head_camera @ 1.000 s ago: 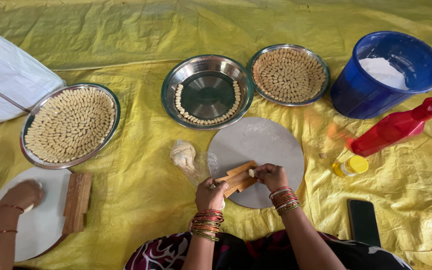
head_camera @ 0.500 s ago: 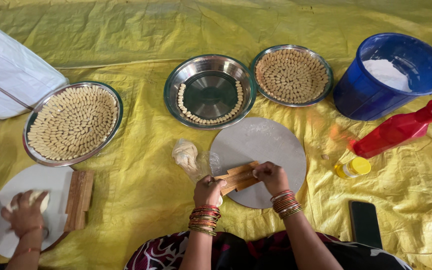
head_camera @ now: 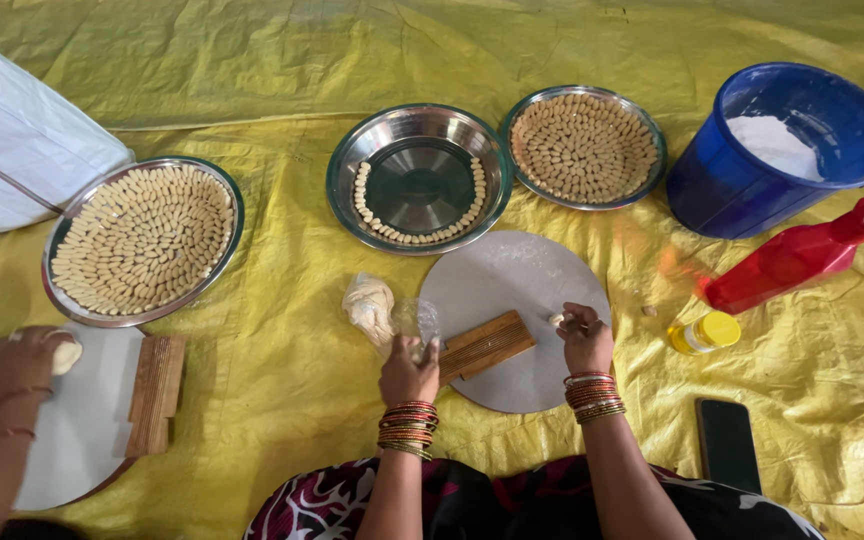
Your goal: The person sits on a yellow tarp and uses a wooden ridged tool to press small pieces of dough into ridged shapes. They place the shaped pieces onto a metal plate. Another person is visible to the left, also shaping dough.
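Fingers of the left hand [head_camera: 407, 370] close on dough [head_camera: 370, 305] beside the round board [head_camera: 522, 275], touching the ridged wooden block [head_camera: 482, 345] lying there. Right hand [head_camera: 584, 338] pinches a small dough piece [head_camera: 556, 319] over that board.

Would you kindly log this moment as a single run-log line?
left hand: at dough bag, beside ridged wooden board | right hand: pinching small dough piece over round board | nearest tray: partly filled

Yellow sheet [head_camera: 282, 330] under plates [head_camera: 142, 240], bucket [head_camera: 777, 150], boards [head_camera: 517, 320].
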